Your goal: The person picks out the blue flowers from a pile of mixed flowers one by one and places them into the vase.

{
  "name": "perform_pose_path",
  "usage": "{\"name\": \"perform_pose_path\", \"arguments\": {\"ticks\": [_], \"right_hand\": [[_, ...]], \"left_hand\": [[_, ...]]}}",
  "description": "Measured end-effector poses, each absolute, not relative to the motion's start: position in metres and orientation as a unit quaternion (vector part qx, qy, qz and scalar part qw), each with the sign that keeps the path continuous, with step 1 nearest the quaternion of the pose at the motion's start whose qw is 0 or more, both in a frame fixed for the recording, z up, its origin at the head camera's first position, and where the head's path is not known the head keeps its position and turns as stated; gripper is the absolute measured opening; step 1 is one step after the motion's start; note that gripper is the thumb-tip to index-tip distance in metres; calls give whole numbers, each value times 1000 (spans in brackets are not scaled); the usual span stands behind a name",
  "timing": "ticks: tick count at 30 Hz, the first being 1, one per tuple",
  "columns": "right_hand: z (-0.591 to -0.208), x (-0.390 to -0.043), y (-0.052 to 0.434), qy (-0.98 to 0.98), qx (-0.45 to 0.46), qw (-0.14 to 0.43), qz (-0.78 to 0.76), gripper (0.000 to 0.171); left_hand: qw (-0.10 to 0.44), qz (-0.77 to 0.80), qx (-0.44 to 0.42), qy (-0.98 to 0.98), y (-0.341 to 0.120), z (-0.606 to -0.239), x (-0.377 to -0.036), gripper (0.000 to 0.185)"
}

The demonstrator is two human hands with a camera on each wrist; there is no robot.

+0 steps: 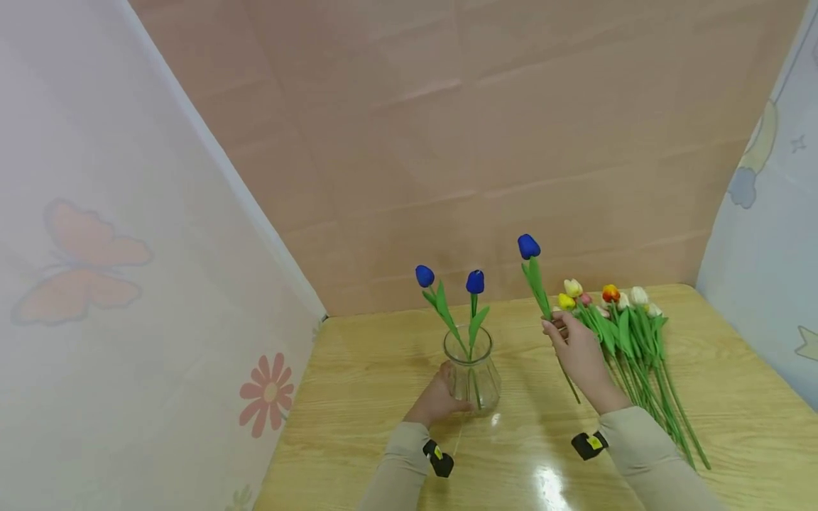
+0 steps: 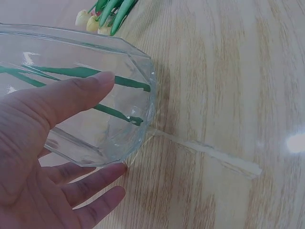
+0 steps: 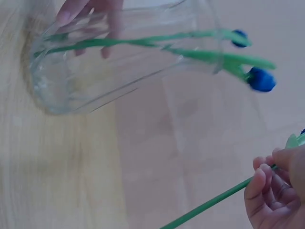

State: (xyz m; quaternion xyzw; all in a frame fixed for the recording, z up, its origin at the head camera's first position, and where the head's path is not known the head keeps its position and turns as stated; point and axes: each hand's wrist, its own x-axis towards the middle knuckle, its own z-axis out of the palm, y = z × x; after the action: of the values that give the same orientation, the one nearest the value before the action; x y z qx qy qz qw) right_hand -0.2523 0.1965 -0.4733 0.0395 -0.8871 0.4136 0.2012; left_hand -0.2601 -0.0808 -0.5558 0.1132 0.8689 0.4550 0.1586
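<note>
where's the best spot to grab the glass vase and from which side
Take the glass vase round its wide lower body, from the side, as the left hand does now. Two blue tulips stand out of its narrow mouth, so a grip from above would likely hit them; the faceted belly gives fingers flat faces.

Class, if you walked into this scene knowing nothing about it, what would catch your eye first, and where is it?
The bright blue tulip stands out first, held up by its stem in the right hand above the wooden table. Just left of it, two more blue tulips stand in a clear glass vase, which the left hand steadies. A bundle of mixed-colour tulips lies on the table at the right.
</note>
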Motion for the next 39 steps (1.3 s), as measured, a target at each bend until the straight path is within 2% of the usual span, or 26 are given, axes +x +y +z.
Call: {"name": "perform_pose_path", "arguments": {"ticks": [3,9,17,22,24,26,28,31,33,35,39], "right_hand": [[-463,-241,192,-881,54,242,404,22],[-461,-223,176,-867,103,262,412,12],[-477,-218,162,-866,140,234,419,8],[-482,-218,161,-866,143,229,421,9],[-482,-218,161,-865,145,227,423,9],[-481,-218,161,-865,142,225,425,9],[-480,-219,161,-864,137,222,430,10],[-478,-222,161,-865,133,217,432,11],[-476,-223,161,-865,131,212,434,12],[-474,-224,160,-866,130,210,435,13],[-470,-226,160,-863,131,212,440,13]], "left_hand": [[160,454,110,870,-81,-556,-261,103],[159,458,108,868,-80,-557,-262,103],[164,459,101,867,-82,-558,-261,104],[182,404,123,888,-86,-549,-263,110],[192,357,127,905,-87,-535,-263,111],[198,298,129,925,-88,-511,-263,105],[207,232,127,942,-89,-481,-261,89],[231,167,139,948,-91,-430,-255,51],[241,174,161,941,-91,-402,-251,41],[241,217,189,927,-87,-379,-247,42],[191,330,243,892,-71,-355,-244,55]]}}
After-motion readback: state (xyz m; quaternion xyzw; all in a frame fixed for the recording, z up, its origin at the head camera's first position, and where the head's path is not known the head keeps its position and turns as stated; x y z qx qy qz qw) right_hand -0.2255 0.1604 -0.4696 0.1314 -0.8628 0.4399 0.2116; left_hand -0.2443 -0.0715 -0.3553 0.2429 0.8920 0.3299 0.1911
